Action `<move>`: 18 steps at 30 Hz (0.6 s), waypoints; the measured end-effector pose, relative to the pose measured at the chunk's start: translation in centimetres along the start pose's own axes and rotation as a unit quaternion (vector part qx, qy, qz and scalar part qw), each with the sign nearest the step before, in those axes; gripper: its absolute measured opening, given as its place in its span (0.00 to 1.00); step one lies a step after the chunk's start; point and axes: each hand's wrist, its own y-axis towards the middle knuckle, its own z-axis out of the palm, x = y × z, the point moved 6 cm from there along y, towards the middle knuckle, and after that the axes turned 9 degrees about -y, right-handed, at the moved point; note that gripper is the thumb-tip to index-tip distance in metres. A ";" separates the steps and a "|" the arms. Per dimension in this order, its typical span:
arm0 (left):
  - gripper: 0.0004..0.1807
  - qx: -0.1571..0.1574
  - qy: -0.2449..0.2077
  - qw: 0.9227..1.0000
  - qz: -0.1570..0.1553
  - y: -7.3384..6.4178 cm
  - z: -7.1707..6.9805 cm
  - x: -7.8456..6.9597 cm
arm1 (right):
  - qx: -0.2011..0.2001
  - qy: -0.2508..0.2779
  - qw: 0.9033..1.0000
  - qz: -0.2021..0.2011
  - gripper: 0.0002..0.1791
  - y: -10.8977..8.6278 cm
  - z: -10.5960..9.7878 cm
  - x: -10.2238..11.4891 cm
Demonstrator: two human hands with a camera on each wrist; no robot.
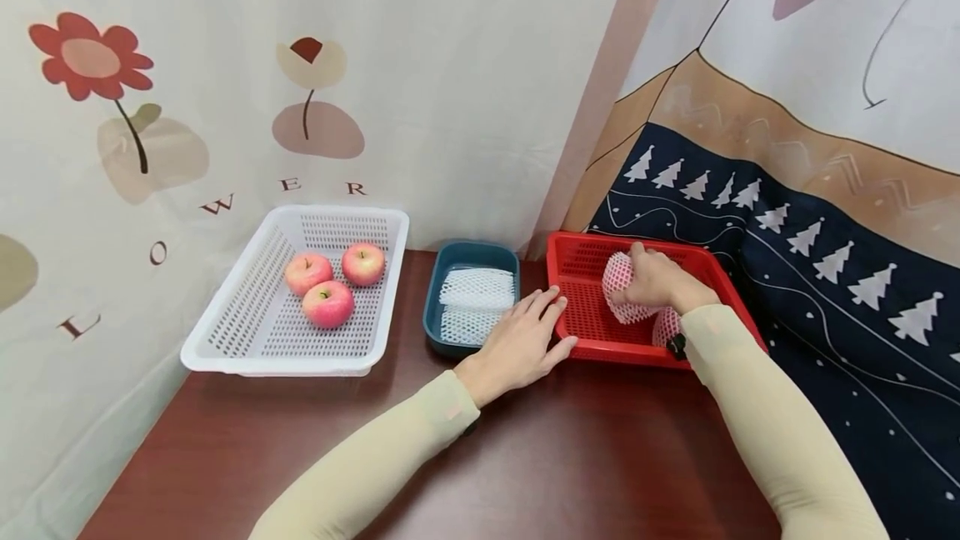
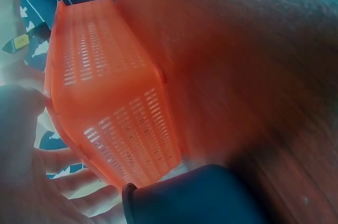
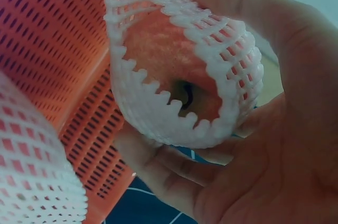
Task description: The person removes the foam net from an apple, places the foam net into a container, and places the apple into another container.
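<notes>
My right hand [image 1: 662, 280] grips an apple [image 3: 166, 42] wrapped in a white foam net [image 3: 158, 121], inside the red basket [image 1: 588, 348]. In the right wrist view the net parts around the apple's dark stem, with the thumb on one side and fingers round the other. Another netted apple [image 1: 665, 327] lies in the basket near its front right, partly hidden by my right wrist. My left hand [image 1: 517, 347] has its fingers spread at the basket's left rim, fingertips right at the edge; the left wrist view shows the thumb [image 2: 21, 113] by the same rim.
A blue-green box [image 1: 433, 332] with white foam nets [image 1: 476, 290] stands just left of the red basket. Farther left, a white basket [image 1: 247, 348] holds 3 bare apples [image 1: 327, 304]. Behind them hangs a printed curtain [image 1: 465, 90], and dark tree-patterned cloth [image 1: 825, 340] lies right.
</notes>
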 end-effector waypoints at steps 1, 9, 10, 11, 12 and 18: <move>0.42 0.000 -0.003 1.000 -0.004 0.0 0.1 0.0 | -0.004 0.001 1.000 0.000 0.66 -0.2 0.0 0.2; 0.42 0.000 -0.014 1.000 -0.020 0.1 -0.1 0.4 | -0.055 0.024 0.998 -0.013 0.58 -1.7 -0.3 1.4; 0.43 0.002 -0.016 1.000 -0.021 0.1 0.0 0.4 | -0.060 0.025 0.998 -0.015 0.58 -1.9 -0.3 1.6; 0.43 0.005 -0.017 1.000 -0.022 0.1 0.1 0.5 | -0.065 0.026 0.997 -0.017 0.58 -2.1 -0.2 1.6; 0.43 0.007 -0.017 1.000 -0.022 0.2 0.2 0.5 | -0.069 0.026 0.997 -0.019 0.58 -2.3 -0.2 1.7; 0.43 0.010 -0.016 1.000 -0.023 0.0 0.7 0.3 | -0.093 0.030 0.995 -0.022 0.58 -3.5 0.2 2.2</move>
